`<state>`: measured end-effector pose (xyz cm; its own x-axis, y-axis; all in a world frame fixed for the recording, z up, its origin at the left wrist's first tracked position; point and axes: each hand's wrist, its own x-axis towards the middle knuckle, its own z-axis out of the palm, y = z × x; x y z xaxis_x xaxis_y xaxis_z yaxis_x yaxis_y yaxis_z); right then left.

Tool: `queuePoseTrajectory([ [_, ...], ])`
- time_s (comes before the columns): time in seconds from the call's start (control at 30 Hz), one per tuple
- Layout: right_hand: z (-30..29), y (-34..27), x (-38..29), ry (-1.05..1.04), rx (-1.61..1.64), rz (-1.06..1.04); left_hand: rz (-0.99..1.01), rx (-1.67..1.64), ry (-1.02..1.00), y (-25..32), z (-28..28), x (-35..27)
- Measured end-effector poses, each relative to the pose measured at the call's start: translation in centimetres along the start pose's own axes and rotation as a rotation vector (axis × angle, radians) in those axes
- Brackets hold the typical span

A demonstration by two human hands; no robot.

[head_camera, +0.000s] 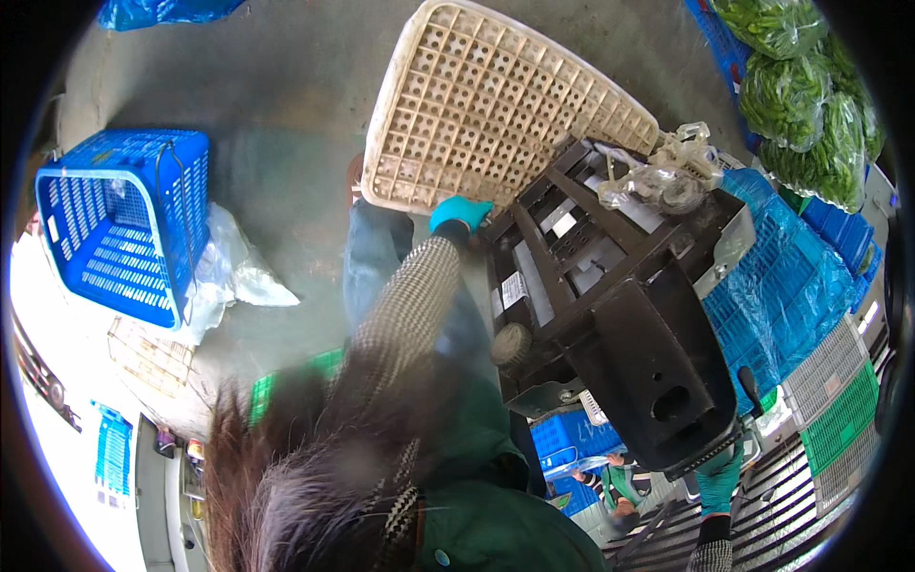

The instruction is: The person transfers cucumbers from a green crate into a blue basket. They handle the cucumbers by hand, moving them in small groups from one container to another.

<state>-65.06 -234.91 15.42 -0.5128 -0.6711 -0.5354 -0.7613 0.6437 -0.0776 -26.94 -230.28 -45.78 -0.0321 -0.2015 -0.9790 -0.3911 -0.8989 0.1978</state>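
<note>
My left hand [461, 214], in a teal glove, is closed at the lower rim of a beige plastic crate [486, 107], whose gridded, perforated face shows. Beside its fingers is a corner of a large dark metal frame [536, 222], which has crossbars, a round foot and a label bearing writing. My right hand [718, 479], also teal-gloved, is at the lower right against the end of the frame's black housing [650, 357]; its fingers are partly hidden behind the edge. Crumpled clear plastic [665, 179] hangs over the frame's upper right corner.
At left, a blue plastic basket [121, 229] lies on its side beside white plastic bags [243, 264]. Bagged green vegetables [786, 100] are at the upper right, above film-wrapped blue crates [772, 279]. Another person [622, 486] is below the frame. Hair covers part of the lower view.
</note>
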Motion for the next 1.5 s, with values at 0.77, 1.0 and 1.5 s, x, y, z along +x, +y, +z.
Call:
queuePoseTrajectory([
  [0.77,1.1,-0.5,-0.2,0.102,-0.349,-0.073,-0.028,-0.286,-0.162,-0.6,-0.8,-0.3],
  [1.0,6.1,-9.1,-2.2,-0.053,-0.526,-0.515,0.247,-0.323,-0.298,-1.5,0.1,0.4],
  [1.5,9.8,-6.7,-6.4,-0.058,-0.381,-0.349,0.014,-0.617,-0.233,-2.7,-0.3,-0.5],
])
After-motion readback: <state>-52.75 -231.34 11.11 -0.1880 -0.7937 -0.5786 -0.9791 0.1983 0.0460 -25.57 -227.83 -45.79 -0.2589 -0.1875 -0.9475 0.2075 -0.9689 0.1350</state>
